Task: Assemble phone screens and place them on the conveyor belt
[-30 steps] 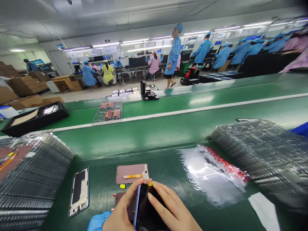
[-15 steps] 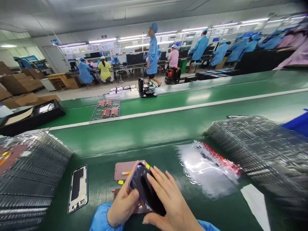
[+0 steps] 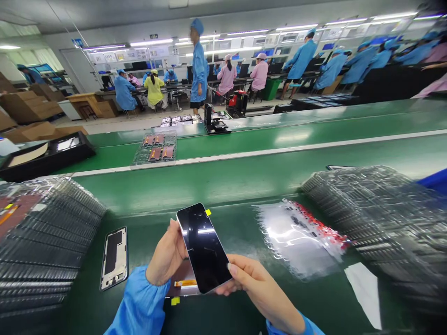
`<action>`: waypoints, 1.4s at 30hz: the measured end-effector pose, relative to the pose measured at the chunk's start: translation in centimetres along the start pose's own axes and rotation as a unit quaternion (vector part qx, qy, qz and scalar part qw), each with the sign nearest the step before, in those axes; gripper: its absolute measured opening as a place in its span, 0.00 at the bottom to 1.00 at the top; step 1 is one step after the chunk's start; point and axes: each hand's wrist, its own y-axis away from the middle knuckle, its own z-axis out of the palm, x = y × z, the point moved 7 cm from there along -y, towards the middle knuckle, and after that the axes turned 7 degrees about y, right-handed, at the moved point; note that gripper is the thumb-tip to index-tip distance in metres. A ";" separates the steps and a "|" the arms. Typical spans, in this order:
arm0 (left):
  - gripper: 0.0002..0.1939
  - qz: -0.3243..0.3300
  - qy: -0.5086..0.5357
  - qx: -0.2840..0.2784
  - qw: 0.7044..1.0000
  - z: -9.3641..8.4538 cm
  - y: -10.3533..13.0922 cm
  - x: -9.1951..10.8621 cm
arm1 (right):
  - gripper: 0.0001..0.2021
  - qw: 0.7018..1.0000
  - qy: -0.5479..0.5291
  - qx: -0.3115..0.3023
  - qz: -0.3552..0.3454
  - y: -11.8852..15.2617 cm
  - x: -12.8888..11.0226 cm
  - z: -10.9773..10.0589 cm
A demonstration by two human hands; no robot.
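Between my two hands I hold a black glossy phone screen (image 3: pixel 204 251), tilted, with a small yellow tab at its top right. My left hand (image 3: pixel 169 251) grips its left edge near the top. The fingers and thumb of my right hand (image 3: pixel 249 279) pinch its lower right corner. Partly hidden beneath it, a brownish panel with an orange flex cable (image 3: pixel 179 283) lies on the green bench. To the left rests a phone frame (image 3: pixel 114 258) with a pale and black inside.
Tall stacks of clear plastic trays stand at left (image 3: pixel 45 246) and right (image 3: pixel 377 209). Clear films with red tabs (image 3: pixel 300 237) and a white paper (image 3: pixel 365 291) lie on the right. Beyond runs a green conveyor (image 3: pixel 261 158) with a tray of panels (image 3: pixel 157 148). Co-workers are behind.
My right hand has moved off the screen's face to its lower right corner. The screen is raised and shows its full front. In the background a walking person has moved left.
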 end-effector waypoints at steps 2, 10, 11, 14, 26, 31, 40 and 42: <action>0.32 -0.013 -0.010 -0.034 0.999 0.6 0.4 -0.4 | 0.21 0.999 -0.023 0.030 -0.018 -0.1 0.1 -0.4; 0.16 -0.041 -0.245 -0.030 0.968 0.0 3.0 -3.2 | 0.18 0.990 -0.038 0.121 -0.069 0.1 -0.4 -2.5; 0.16 -0.033 -0.262 -0.021 0.964 -0.1 3.1 -3.4 | 0.18 0.989 -0.029 0.126 -0.073 0.2 -0.4 -2.6; 0.19 -0.009 -0.287 0.003 0.958 0.1 3.3 -3.3 | 0.17 0.988 -0.004 0.136 -0.078 0.5 -0.3 -2.8; 0.22 0.006 -0.324 0.044 0.945 1.1 4.3 -3.4 | 0.20 0.964 0.116 0.208 -0.114 1.4 0.3 -3.5; 0.22 -0.013 -0.274 0.019 0.961 0.8 4.0 -3.6 | 0.20 0.959 0.123 0.230 -0.108 1.5 0.5 -3.5; 0.27 0.069 -0.006 0.099 0.993 -0.1 2.2 0.5 | 0.19 0.975 0.195 0.067 -0.083 1.5 0.4 0.2; 0.24 0.062 -0.001 0.124 0.990 -0.3 2.3 0.8 | 0.19 0.973 0.220 0.016 -0.071 1.5 0.8 0.8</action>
